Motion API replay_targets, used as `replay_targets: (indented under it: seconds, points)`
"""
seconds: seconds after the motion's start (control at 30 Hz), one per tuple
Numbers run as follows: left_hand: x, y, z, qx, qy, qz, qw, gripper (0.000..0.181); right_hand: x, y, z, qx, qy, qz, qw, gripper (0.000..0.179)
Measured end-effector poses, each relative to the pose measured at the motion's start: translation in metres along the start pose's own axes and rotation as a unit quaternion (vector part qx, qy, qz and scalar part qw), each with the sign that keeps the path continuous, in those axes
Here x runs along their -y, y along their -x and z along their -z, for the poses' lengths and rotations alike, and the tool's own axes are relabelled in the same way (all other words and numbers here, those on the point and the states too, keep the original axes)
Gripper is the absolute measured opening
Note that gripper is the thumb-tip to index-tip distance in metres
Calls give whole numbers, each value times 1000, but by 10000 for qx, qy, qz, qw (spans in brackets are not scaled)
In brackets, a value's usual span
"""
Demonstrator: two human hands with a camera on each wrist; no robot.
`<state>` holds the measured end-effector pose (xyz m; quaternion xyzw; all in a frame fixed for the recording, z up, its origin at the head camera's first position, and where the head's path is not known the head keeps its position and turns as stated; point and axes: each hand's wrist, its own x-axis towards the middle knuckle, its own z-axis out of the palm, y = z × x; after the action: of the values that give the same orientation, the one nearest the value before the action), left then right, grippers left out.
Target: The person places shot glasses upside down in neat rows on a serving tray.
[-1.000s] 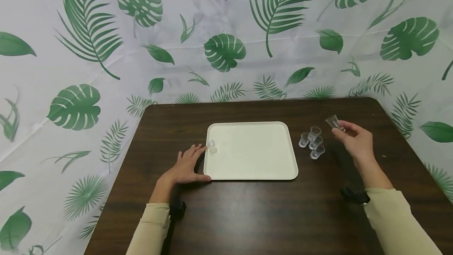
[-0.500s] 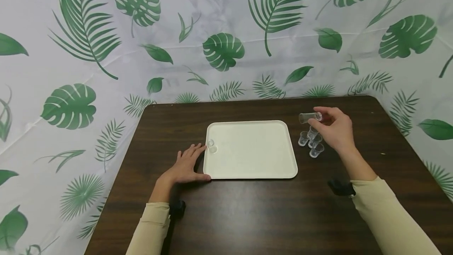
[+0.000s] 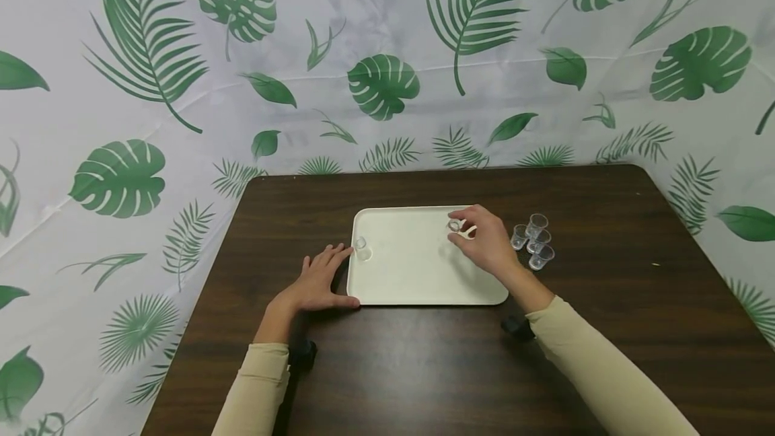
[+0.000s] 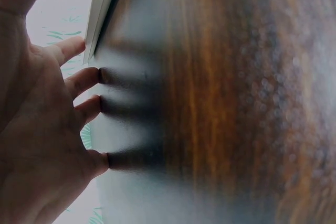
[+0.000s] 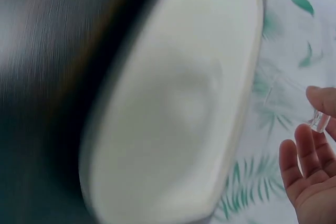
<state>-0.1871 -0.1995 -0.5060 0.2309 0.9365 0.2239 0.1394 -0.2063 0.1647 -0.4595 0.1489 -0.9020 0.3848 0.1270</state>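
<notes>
My right hand [image 3: 487,241] pinches a small clear cup [image 3: 454,225] between thumb and fingers, over the right half of a cream tray [image 3: 412,288]. In the right wrist view only part of this cup [image 5: 318,121] shows between the thumb and fingertips. At the tray's left side my left hand [image 3: 317,281] lies with fingers spread, index fingertip and thumb at the tray's edge. The left wrist view has its fingertips [image 4: 90,107] down on the wood. Another clear cup [image 3: 361,243] stands on the tray near its left rim.
Several clear cups [image 3: 539,241] stand grouped on the dark wooden table [image 3: 399,369], just right of the tray. A white cloth with green leaf prints [image 3: 387,133] hangs behind the table and along its left and right sides.
My right hand has carried the cup leftward from beyond the cup group to above the tray, turning it along the way. My left hand has stayed in place.
</notes>
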Motion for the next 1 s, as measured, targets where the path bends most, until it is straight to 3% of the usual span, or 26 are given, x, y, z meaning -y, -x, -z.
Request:
replay_targets:
  seconds: [0.23, 0.43, 0.77, 1.0]
  points:
    - [0, 0, 1, -21, -14, -20, 10000, 107, 12, 0, -48, 423, 41, 26, 9991, 35]
    - [-1, 0, 2, -10, 15, -21, 10000, 107, 25, -2, -77, 710, 75, -200, 9973, 35]
    - [-2, 1, 1, -13, 40, 16, 10000, 106, 36, -9, -102, 678, 199, -161, 9974, 41]
    - [1, 1, 0, -28, 19, -2, 10000, 106, 44, -15, -112, 655, -100, -249, 9975, 37]
